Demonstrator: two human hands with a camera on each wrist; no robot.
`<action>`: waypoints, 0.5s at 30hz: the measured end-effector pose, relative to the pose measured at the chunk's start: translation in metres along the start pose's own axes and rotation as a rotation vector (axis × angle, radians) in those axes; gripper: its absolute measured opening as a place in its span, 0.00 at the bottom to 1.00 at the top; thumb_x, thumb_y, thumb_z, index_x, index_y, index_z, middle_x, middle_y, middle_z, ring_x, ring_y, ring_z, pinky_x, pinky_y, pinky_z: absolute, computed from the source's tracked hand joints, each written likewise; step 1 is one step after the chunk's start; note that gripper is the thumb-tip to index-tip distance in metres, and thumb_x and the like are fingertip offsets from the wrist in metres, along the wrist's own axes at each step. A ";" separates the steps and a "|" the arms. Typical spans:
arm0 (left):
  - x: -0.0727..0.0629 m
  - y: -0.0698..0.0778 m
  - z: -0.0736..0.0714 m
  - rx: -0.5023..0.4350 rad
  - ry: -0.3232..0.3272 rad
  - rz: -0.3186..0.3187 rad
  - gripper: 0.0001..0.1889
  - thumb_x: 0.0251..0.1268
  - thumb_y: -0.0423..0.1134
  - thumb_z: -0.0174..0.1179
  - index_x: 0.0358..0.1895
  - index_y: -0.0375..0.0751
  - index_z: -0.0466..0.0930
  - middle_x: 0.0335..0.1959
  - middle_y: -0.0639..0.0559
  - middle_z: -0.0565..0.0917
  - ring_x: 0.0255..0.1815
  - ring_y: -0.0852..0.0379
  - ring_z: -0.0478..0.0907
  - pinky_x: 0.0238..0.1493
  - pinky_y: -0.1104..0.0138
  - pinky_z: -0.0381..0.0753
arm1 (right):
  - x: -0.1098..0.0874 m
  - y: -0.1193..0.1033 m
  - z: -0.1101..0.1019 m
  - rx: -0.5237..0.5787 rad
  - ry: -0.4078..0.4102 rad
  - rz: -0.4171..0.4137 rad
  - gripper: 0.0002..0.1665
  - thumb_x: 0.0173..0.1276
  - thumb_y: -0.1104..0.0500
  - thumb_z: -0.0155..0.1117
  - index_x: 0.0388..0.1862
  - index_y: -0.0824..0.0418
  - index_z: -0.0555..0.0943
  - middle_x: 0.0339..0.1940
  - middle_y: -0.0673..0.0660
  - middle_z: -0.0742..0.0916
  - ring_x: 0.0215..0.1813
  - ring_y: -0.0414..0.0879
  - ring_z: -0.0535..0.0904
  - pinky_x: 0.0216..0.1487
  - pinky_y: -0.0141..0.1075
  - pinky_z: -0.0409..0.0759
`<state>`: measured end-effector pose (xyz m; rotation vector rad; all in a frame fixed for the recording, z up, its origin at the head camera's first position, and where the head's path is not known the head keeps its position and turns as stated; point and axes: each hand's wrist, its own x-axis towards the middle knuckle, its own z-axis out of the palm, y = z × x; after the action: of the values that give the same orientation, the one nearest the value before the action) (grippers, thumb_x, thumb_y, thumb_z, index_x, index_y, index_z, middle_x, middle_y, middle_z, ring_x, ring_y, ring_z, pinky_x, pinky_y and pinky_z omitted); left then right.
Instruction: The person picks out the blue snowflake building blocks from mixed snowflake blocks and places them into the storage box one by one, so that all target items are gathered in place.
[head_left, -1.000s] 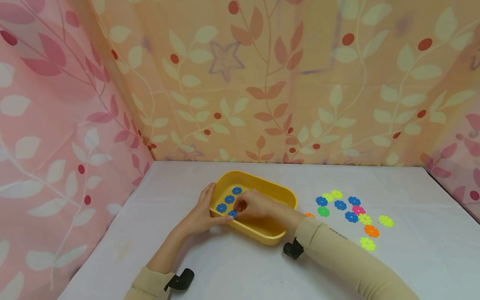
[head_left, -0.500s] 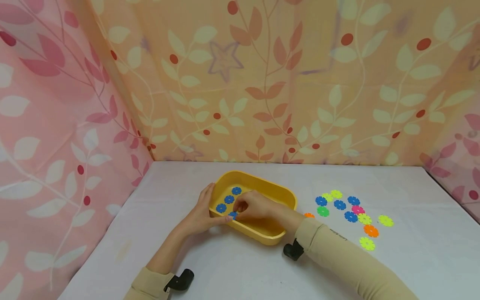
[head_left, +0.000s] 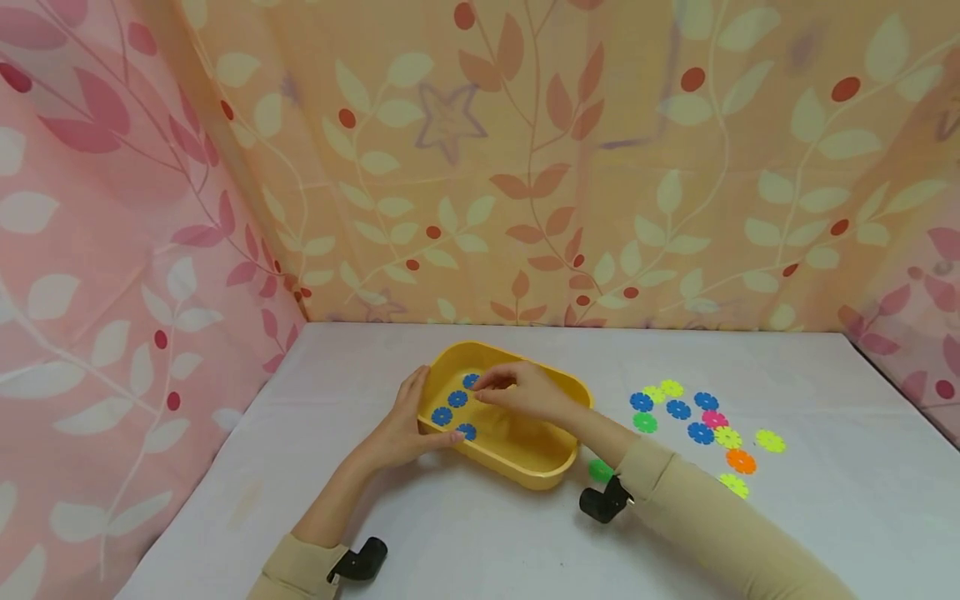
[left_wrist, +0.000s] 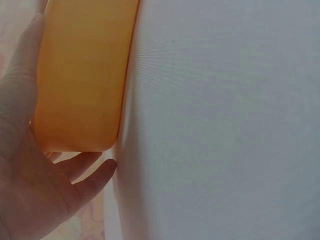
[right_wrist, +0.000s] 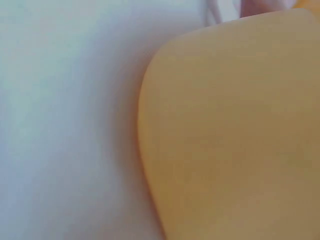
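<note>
A yellow plastic basin (head_left: 573,387) stands on the table, its left end held by my left hand (head_left: 401,429). In the head view the thumb lies at the near rim; the left wrist view shows the fingers (left_wrist: 95,182) round the basin's end wall (left_wrist: 82,90). Inside, several blue snowflake discs (head_left: 457,399) lie at the left end, three in a slanting row and one blue disc (head_left: 467,432) by the left thumb. My right hand (head_left: 525,392) hovers inside the basin, fingers loosely bent, nothing visible between them. Its fingertips overlap the farthest blue disc (head_left: 470,381).
To the right, loose snowflake discs lie spread on the white table (head_left: 660,533): blue (head_left: 678,409), yellow (head_left: 770,441), pink (head_left: 715,419), orange (head_left: 741,461) and green (head_left: 645,422). Another green disc (head_left: 601,470) sits beside the right sleeve. Patterned curtains (head_left: 450,208) rise behind and at the sides.
My right hand has let go of the blue disc by the left thumb and moved up and away toward the far side of the basin. The left hand has stayed put.
</note>
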<state>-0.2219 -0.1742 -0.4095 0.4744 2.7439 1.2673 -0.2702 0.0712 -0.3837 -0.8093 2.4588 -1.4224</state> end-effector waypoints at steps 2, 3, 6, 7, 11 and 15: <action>0.000 0.000 0.000 0.002 0.001 -0.005 0.64 0.51 0.58 0.72 0.79 0.44 0.33 0.79 0.43 0.38 0.76 0.39 0.46 0.71 0.43 0.51 | -0.008 0.000 -0.008 0.019 0.024 0.017 0.13 0.67 0.53 0.68 0.46 0.58 0.87 0.39 0.47 0.87 0.42 0.44 0.79 0.44 0.33 0.79; 0.000 0.000 0.001 0.004 0.002 -0.006 0.64 0.50 0.58 0.72 0.79 0.44 0.33 0.79 0.43 0.38 0.76 0.39 0.46 0.71 0.44 0.51 | -0.012 0.000 -0.012 0.020 0.036 0.019 0.14 0.67 0.52 0.68 0.46 0.58 0.86 0.39 0.47 0.87 0.43 0.45 0.79 0.44 0.33 0.80; 0.000 0.000 0.001 0.008 0.004 -0.011 0.64 0.50 0.59 0.73 0.79 0.45 0.33 0.79 0.42 0.38 0.76 0.39 0.46 0.71 0.44 0.50 | -0.025 0.002 -0.025 0.027 0.065 0.030 0.16 0.67 0.51 0.67 0.48 0.58 0.86 0.40 0.48 0.87 0.44 0.46 0.80 0.44 0.35 0.81; 0.000 0.000 0.001 0.007 0.005 -0.010 0.64 0.50 0.59 0.73 0.79 0.44 0.33 0.79 0.42 0.38 0.76 0.39 0.46 0.71 0.44 0.50 | -0.030 0.003 -0.029 0.032 0.073 0.036 0.16 0.67 0.50 0.67 0.48 0.58 0.85 0.41 0.49 0.87 0.44 0.46 0.80 0.45 0.35 0.81; 0.000 0.000 0.001 0.000 0.006 -0.006 0.64 0.50 0.58 0.73 0.79 0.44 0.33 0.79 0.42 0.38 0.76 0.39 0.46 0.72 0.44 0.50 | -0.051 0.006 -0.044 0.091 0.106 0.077 0.18 0.68 0.51 0.66 0.51 0.60 0.84 0.45 0.54 0.86 0.47 0.54 0.80 0.48 0.42 0.82; 0.000 0.001 0.001 -0.003 0.006 -0.011 0.63 0.51 0.58 0.72 0.79 0.45 0.33 0.79 0.43 0.38 0.76 0.40 0.47 0.72 0.45 0.51 | -0.073 0.011 -0.058 0.136 0.151 0.136 0.21 0.68 0.50 0.66 0.54 0.62 0.82 0.49 0.57 0.85 0.51 0.59 0.79 0.49 0.44 0.82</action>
<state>-0.2218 -0.1727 -0.4095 0.4549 2.7455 1.2719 -0.2378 0.1585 -0.3702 -0.5135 2.4371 -1.6326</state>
